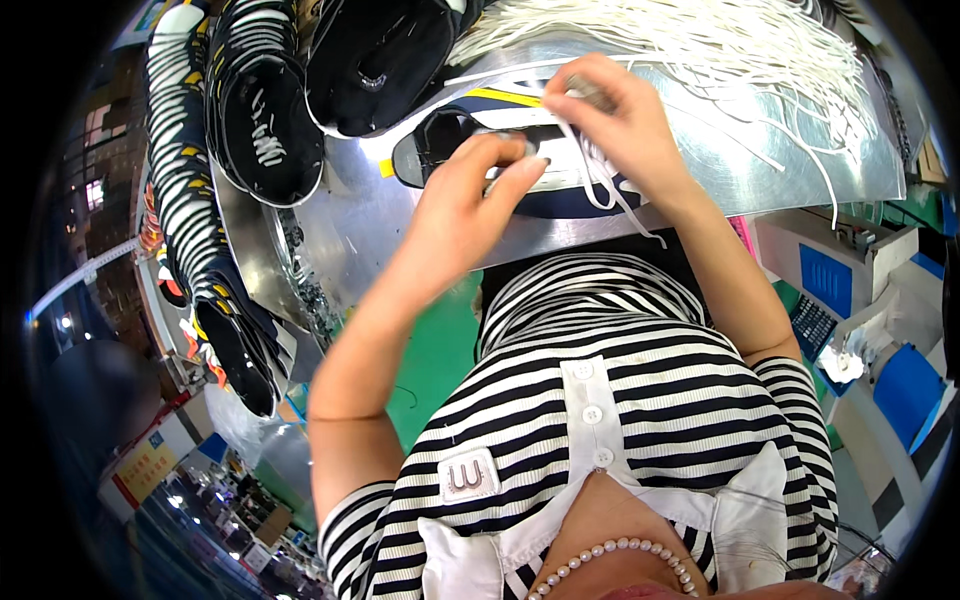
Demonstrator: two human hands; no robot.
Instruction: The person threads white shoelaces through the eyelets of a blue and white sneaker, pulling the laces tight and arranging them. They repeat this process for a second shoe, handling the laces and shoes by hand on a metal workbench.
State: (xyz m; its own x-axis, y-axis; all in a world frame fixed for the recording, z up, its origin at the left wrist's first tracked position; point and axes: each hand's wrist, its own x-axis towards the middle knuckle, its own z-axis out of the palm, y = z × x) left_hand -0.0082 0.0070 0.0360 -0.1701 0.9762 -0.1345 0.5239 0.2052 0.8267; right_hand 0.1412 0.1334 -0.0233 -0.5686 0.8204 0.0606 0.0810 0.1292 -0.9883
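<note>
The shoe (pixel 562 172) lies on the near edge of the counter (pixel 355 235). The right hand (pixel 632 125) pinches a white lace (pixel 572 135) over it. The left hand (pixel 465 198), thumb and fingers slightly apart, is at the shoe; any hold is unclear. Far right, a lace pile (pixel 690 35).

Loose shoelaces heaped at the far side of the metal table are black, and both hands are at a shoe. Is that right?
No: the heaped shoelaces are white, not black, as the head view shows. They do lie at the metal table's far side, with left hand and right hand at a shoe.
</note>
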